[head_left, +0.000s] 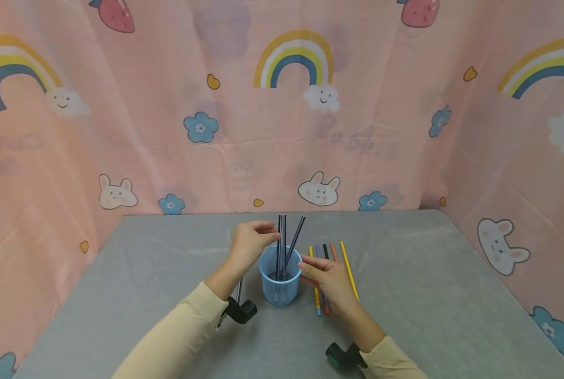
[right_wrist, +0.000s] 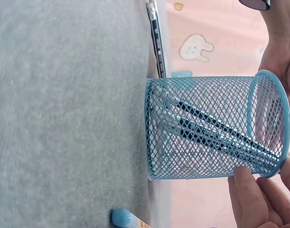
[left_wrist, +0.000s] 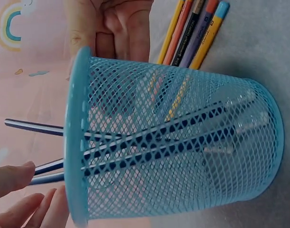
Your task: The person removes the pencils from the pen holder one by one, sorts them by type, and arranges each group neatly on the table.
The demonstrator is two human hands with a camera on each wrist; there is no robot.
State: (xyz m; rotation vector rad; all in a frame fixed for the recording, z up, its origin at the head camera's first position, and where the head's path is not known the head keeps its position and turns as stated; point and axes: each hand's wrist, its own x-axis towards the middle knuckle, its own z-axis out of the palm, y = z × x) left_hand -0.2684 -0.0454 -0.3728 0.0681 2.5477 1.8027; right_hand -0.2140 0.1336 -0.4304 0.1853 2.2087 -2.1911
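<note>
A light blue mesh pen holder (head_left: 280, 293) stands upright on the grey table. Several dark pencils with white stripes (left_wrist: 149, 152) lean inside it, their tops poking above the rim. My left hand (head_left: 250, 246) is over the rim's left side, pinching striped pencils near their upper ends between thumb (left_wrist: 14, 178) and fingers. At the right side of the holder, my right hand (head_left: 331, 281) grips its upper wall, fingers (right_wrist: 249, 192) against the mesh and thumb at the rim.
Several coloured pencils (head_left: 349, 271), yellow, purple, black and orange among them, lie to the right of the holder, partly under my right hand. Another striped pencil (right_wrist: 156, 45) lies left of the holder, below my left wrist. A pink patterned cloth (head_left: 234, 173) hangs behind the table.
</note>
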